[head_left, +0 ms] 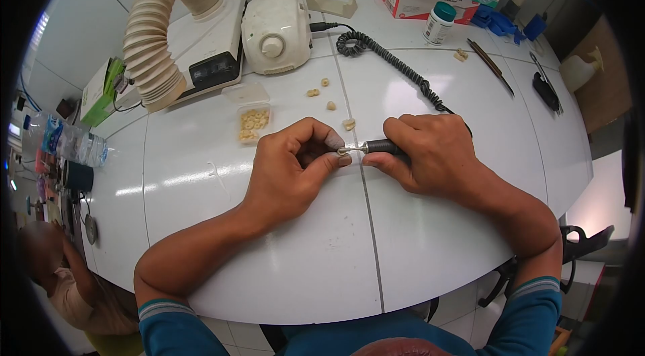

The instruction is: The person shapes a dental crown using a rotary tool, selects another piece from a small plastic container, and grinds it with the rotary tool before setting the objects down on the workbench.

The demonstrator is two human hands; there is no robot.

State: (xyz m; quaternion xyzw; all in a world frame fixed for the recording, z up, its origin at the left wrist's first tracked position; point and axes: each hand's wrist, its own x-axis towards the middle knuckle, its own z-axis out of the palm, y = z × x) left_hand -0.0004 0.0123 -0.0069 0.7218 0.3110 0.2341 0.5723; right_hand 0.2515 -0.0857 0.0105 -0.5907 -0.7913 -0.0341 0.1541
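Pinching small piece (342, 151): left hand (285, 164); curled snugly round handpiece (381, 146): right hand (430, 154)

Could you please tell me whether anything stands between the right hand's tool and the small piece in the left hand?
Nothing visible does: the tool in the right hand points its thin bit at the small piece pinched in the left hand. The nearest loose piece lies on the table beyond, outside that line.

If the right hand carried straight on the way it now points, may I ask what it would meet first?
The right hand, leading with the handpiece, would probably meet the small piece pinched in the left hand; whether they already touch is unclear.
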